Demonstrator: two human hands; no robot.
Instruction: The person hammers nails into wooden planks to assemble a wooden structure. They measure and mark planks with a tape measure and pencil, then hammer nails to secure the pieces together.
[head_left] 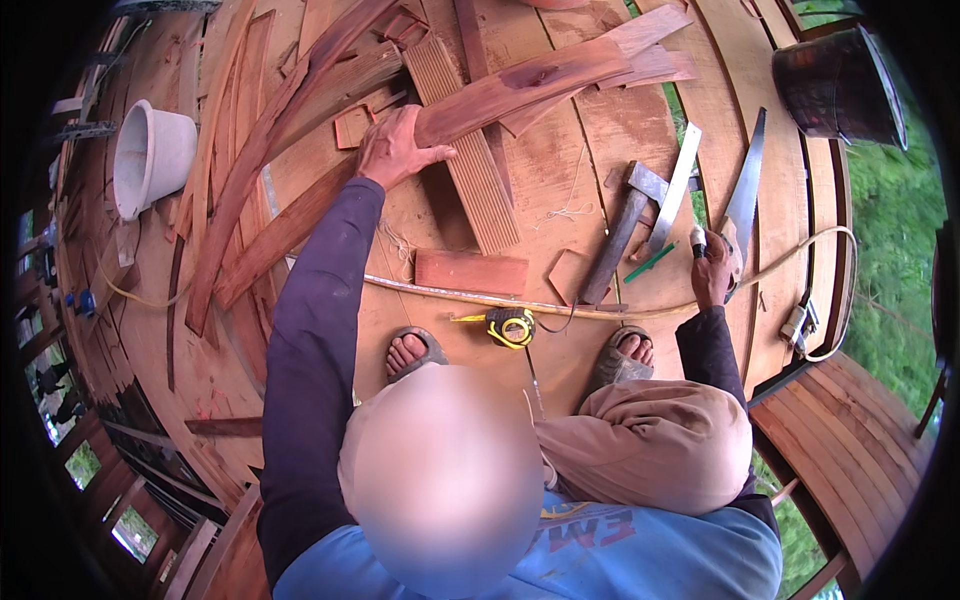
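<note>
My left hand [393,150] is closed on the near end of a reddish-brown wooden board [530,90], thumb stretched to the right. That board slants over a ridged plank [465,150]. Low on the right, my right hand [712,272] is closed around a small white-tipped object [697,238], its kind unclear. Close beside this hand lies a handsaw [746,180]; its handle is partly hidden. To the left of it are a green pencil [650,262], a flat metal blade [677,185] and a hammer [615,245]. A yellow-black tape measure [510,327] rests between my feet.
Long curved wood strips [260,150] lie at the left, near a white bucket [152,160]. A dark bucket [840,90] stands far right by the platform's edge. A reddish block [470,272] lies before me. A pale cord [775,262] loops past a plug [800,325].
</note>
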